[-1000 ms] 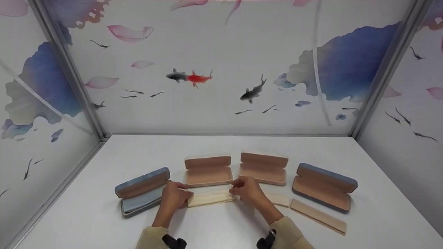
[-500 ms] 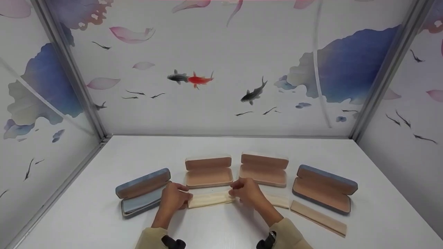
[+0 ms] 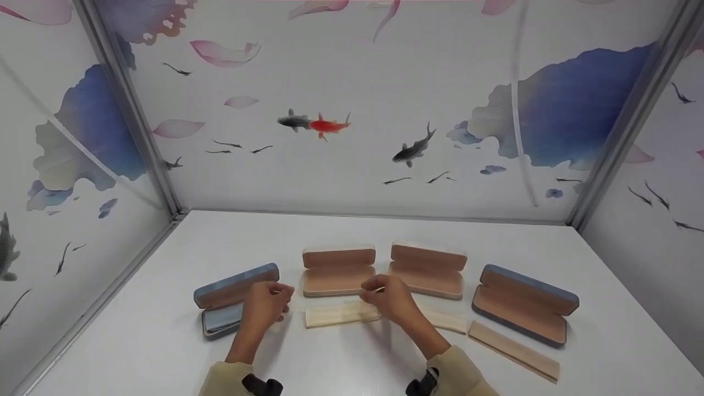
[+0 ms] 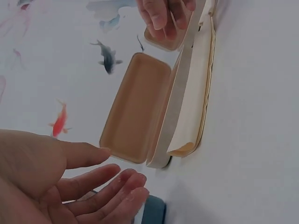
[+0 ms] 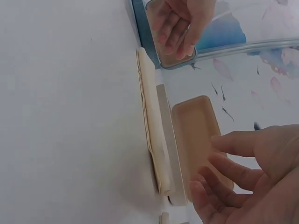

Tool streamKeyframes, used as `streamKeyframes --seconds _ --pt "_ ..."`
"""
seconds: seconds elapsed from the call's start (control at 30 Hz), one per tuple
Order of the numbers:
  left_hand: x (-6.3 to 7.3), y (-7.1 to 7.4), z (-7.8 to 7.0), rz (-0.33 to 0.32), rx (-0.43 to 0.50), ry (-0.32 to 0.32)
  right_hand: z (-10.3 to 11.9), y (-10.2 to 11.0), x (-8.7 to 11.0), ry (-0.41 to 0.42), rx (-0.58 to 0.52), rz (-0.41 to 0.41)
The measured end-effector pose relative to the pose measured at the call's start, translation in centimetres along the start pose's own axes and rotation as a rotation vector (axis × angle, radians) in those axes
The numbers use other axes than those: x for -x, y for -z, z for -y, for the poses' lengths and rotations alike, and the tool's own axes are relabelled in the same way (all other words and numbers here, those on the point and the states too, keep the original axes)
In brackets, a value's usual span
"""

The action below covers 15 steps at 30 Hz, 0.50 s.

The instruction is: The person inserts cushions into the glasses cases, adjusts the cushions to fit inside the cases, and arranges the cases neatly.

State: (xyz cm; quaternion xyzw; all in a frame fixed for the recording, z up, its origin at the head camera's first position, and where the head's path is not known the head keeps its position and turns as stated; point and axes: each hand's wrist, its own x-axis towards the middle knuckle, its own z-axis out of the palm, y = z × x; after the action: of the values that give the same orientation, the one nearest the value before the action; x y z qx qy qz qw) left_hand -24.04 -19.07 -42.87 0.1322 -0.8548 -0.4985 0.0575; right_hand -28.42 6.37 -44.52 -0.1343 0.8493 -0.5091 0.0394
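Observation:
A folded cream cloth (image 3: 341,315) lies on the table in front of an open, empty glasses case (image 3: 338,283). My left hand (image 3: 265,304) hovers by the cloth's left end, partly in front of a blue glasses case (image 3: 212,328) with a folded blue-grey cloth (image 3: 224,315) inside. Above the cloth's right end is my right hand (image 3: 391,298). Both wrist views show relaxed, slightly bent fingers with nothing between them: the left hand (image 4: 88,186) is apart from the cloth (image 4: 194,93), and so is the right hand (image 5: 247,177).
Another open pale case (image 3: 429,275) stands behind a second cream cloth (image 3: 443,319), partly hidden by my right hand and arm. At the right are an open, empty blue case (image 3: 522,308) and a folded beige cloth (image 3: 516,351). Printed walls enclose the white table (image 3: 341,374).
Both hands have let go of the middle cream cloth's ends and lifted off it. The left hand moved left and up, the right slightly up. The head view has shifted a little.

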Motion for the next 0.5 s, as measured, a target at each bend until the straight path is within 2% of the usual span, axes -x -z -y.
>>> streamKeyframes --seconds 0.13,0.3,0.5 --pt "0.4 1.7 -0.6 -0.052 0.000 -0.007 1.2 -0.4 -0.8 0.065 0.003 0.010" --pt "1.0 4.0 -1.9 -0.055 0.013 -0.015 3.3 -0.7 -2.2 0.076 0.014 0.013" --pt "1.1 6.4 -2.3 -0.188 -0.134 -0.081 5.5 -1.8 -3.9 0.056 -0.054 0.055"
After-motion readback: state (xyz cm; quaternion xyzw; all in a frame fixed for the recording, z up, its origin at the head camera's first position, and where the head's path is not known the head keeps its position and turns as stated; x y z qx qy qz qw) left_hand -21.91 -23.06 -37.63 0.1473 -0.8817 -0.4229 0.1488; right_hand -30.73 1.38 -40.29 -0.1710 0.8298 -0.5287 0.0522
